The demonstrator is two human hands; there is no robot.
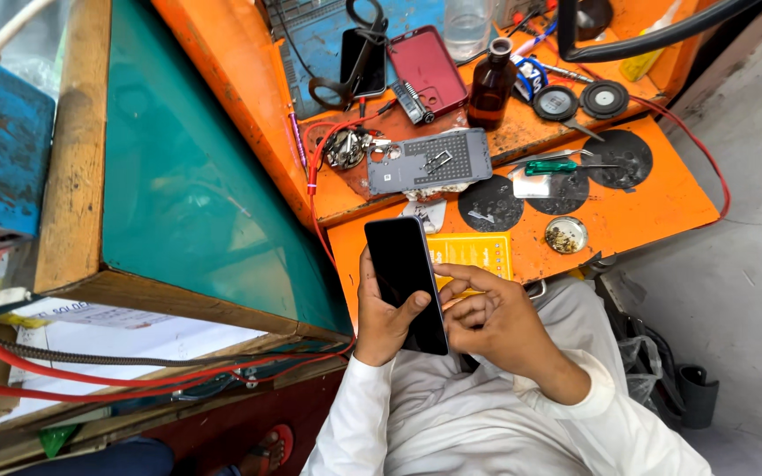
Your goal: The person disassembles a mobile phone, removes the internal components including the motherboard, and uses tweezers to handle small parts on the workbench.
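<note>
A black smartphone (401, 269) with a dark screen is held upright over my lap. My left hand (383, 319) grips its lower left edge, thumb lying across the glass. My right hand (487, 317) touches the phone's right edge with curled fingers. Both sleeves are white. Just beyond the phone lies a yellow card (478, 254) on the orange workbench (654, 207).
On the bench sit a grey phone back cover (429, 160), a red phone (428, 66), a black phone (362, 60), a brown bottle (490, 86), a green screwdriver (550, 166), black round pads (490, 204) and a small dish (565, 234). A green-topped wooden table (187, 176) and red cables (90, 381) stand left.
</note>
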